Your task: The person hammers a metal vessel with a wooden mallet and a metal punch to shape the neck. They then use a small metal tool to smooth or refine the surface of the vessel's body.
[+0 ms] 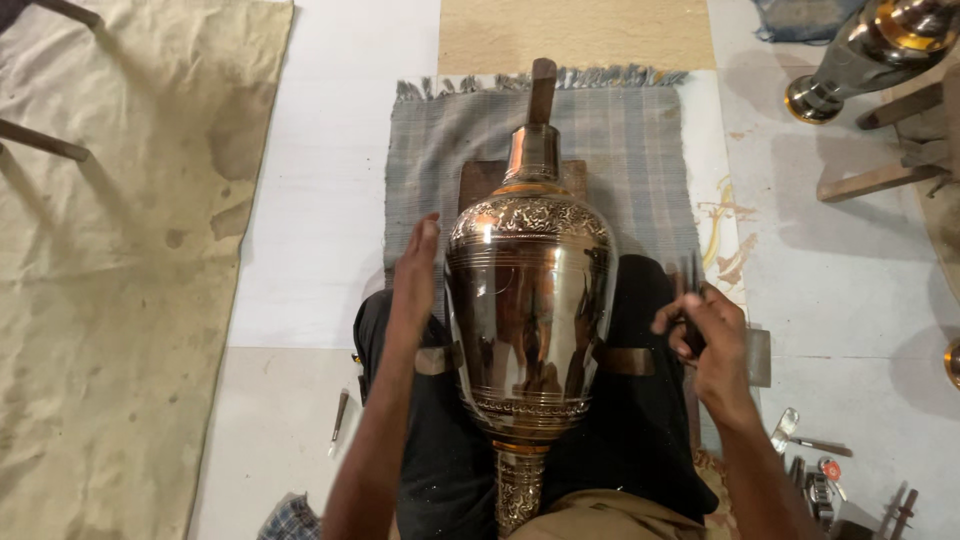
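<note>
The tan cloth (120,270) covers the floor on the left, stained and creased; beside it the pale floor (320,200) shows bare; the grey striped rug (640,160) with a fringed far edge lies in the middle under everything else.

The big metal vase (530,310) lies on its side across the person's lap, over black trousers (640,440), its neck pointing away and its foot toward the body; the belly is polished mirror-bright and reflects the room; a band of engraved scrollwork rings the shoulder, a thinner patterned band rings the lower body, and the foot is carved too; copper-coloured rings mark the joints at neck and foot. The neck rests on a dark wooden block (480,180) with a wooden post (542,88) beyond it. What is inside the vase cannot be seen.

The left hand (415,272) lies open and flat, fingers together, against the vase's left side; the right hand (705,335) is closed around a thin dark tool (692,275), held just beside the vase's right side without touching it.

A second shiny vessel (870,50) leans at the top right; small hand tools (815,480) lie on the floor at the lower right; a slim tool (339,415) lies at the lower left.
</note>
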